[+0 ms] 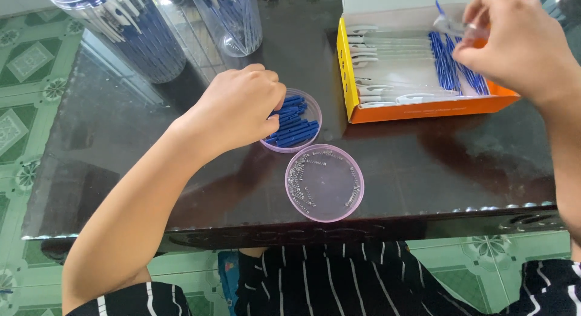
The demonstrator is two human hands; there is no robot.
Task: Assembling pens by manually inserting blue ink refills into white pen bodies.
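Left hand (242,107) sits over the pink-rimmed dish of blue pen parts (296,127), fingers curled down into the pile; what they pinch is hidden, so grip can't be told. Right hand (514,44) at 1 o'clock, above the open orange-and-yellow box (417,110), thumb and fingers pinched together on a clear pen barrel (454,27). Box holds a row of clear barrels with white clips and blue refills. Second pink-rimmed dish (324,183), just at 5 o'clock of the first, rims nearly touching, holds small metal springs. Two clear tubs of pens (151,32) at 11 o'clock on the dark glossy table (423,171).
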